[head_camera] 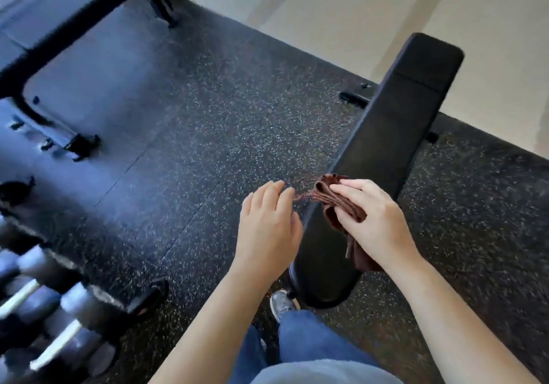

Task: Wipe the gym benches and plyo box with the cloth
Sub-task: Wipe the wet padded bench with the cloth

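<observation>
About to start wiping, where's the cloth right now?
In the head view, the brown cloth is held by the right hand over the black bench, near end.

Over the near end of the black flat bench [395, 122], the right hand [377, 217] grips a bunched brown cloth [326, 196], while the left hand [267, 226] hovers just beside the bench, fingers relaxed.
</observation>
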{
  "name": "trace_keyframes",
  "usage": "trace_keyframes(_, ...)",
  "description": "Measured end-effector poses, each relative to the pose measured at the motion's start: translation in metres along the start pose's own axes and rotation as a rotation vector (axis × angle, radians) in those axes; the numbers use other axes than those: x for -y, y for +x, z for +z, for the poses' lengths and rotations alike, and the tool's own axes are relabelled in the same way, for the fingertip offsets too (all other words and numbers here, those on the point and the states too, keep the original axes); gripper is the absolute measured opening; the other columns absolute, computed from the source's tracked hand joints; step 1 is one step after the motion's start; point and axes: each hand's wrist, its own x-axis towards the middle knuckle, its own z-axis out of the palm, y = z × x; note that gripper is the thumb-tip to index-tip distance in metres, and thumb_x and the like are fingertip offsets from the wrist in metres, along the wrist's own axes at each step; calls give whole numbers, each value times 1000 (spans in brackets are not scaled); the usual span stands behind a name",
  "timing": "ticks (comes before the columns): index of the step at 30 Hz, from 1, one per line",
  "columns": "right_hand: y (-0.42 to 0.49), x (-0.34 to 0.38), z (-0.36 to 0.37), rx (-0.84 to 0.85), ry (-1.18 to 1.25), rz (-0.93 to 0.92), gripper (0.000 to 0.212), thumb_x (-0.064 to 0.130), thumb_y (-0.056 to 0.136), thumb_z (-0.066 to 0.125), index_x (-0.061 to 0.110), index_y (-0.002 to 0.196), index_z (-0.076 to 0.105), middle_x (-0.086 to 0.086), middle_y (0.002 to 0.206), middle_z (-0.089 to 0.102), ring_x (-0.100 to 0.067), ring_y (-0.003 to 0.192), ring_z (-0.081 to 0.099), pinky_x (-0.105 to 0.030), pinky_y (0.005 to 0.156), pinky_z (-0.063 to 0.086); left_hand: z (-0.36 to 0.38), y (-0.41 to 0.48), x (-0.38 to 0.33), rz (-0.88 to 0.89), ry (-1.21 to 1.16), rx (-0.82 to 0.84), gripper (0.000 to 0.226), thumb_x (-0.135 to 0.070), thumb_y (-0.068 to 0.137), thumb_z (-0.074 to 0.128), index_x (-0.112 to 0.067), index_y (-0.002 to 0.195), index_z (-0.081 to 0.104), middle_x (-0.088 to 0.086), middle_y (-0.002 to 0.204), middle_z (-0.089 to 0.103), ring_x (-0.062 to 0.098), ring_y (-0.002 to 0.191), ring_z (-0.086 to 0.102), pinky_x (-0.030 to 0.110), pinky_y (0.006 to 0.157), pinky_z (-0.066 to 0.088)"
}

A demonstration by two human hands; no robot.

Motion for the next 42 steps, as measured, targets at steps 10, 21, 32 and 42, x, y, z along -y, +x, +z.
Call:
trace_keyframes(10,26,49,37,-286,-118,328,35,17,76,64,15,110,67,-3,112,63,-29,96,61,-46,86,50,-4,97,67,495,-91,190,40,-23,80,41,-4,107,64,13,114,63,33,106,59,45,89,47)
trace_keyframes(21,20,131,82,-664,-129,822,35,10,79,69,15,114,66,-2,115,62,-24,103,60,-43,91,48,-26,166,84,1041,-186,323,41,-25,80,41,-4,105,65,13,110,65,33,101,61,43,85,49)
trace_keyframes(32,8,110,89,-1007,-105,1203,35,13,81,67,18,116,64,2,116,59,-19,107,57,-41,97,45,28,177,4,1533,-265,521,43,-24,80,39,-3,105,65,13,111,65,33,104,61,46,87,48)
trace_keyframes(42,13,93,95,-1269,-88,1551,36,14,81,67,20,116,64,4,117,58,-16,108,57,-38,100,44,78,187,-42,1819,-277,693,42,-24,80,39,-3,105,65,12,109,65,31,103,62,45,86,49)
